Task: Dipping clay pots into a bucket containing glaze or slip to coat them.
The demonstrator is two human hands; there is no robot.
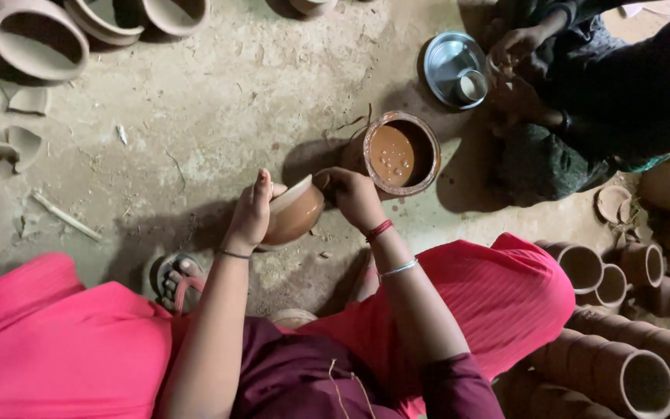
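My left hand [251, 211] grips the near side of a small round clay pot [296, 213], wet and glossy brown, tilted on its side above the dirt floor. On the pot's far rim rests my right hand [354, 195], fingers curled over the edge. Just beyond my right hand stands a clay bowl [402, 153] holding brown liquid slip. Whether anything lies under my right fingers is hidden.
Another person [583, 93] sits at the upper right beside a steel plate [453, 68] with a small cup. Stacked clay cups [622, 365] fill the lower right. Large clay pots [39, 39] and broken shards [9, 140] lie at the upper left. My sandalled foot [180, 281] rests below.
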